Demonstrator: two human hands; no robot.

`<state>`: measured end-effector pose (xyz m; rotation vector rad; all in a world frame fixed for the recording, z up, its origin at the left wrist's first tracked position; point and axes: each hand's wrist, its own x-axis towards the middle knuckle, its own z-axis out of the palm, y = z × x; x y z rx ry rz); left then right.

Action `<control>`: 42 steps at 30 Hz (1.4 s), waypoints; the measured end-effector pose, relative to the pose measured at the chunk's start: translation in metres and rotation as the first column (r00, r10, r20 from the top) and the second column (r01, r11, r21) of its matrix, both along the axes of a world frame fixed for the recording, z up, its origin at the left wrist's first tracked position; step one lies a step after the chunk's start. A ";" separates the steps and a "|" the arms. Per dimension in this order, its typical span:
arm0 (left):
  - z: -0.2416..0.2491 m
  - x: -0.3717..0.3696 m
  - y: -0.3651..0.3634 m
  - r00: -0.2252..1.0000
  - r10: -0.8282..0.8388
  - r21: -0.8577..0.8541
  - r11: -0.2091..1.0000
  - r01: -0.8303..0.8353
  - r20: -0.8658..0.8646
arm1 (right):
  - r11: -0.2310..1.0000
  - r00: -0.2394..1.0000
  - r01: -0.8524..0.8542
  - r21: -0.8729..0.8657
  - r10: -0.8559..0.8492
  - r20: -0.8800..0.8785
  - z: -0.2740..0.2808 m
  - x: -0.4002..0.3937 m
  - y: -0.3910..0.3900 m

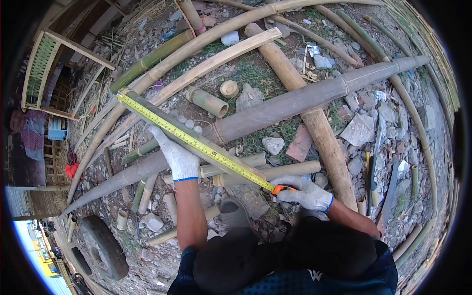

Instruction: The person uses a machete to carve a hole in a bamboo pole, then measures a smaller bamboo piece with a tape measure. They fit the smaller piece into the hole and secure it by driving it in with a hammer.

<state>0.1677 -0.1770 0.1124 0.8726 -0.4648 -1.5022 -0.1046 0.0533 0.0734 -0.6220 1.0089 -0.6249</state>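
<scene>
"Gripping what, the left hand (176,153)?"

"A bamboo piece (169,119), from its near side; fingertips hidden beneath. Likely to steady it."

"Right hand (310,193)?"

"Closed round the orange tape case (284,189) at the piece's near end. Probably so the yellow tape (196,143) lies taut and straight."

"Tape's placing?"

"Lengthwise along the piece, numbers up, readable from above. Its tip sits at the far end, presumably for a full-length reading."

"And the piece?"

"Slantwise before the person, crossing over the thick grey pole (285,107). Whether it rests on the pole, can't tell."
</scene>
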 end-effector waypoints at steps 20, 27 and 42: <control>-0.002 -0.005 0.000 1.000 0.012 -0.046 0.999 -0.011 0.021 | 0.997 0.990 -0.016 -0.069 0.006 -0.141 0.005 -0.002 -0.005; 0.002 0.028 -0.009 0.975 -0.048 0.043 0.998 0.040 0.219 | 0.939 0.952 -0.160 -0.303 0.066 -0.299 -0.004 -0.018 0.010; 0.063 -0.051 -0.014 0.543 -0.225 -0.035 0.904 0.427 0.809 | 0.746 0.740 -0.439 -0.501 -0.017 -0.673 -0.066 -0.012 0.049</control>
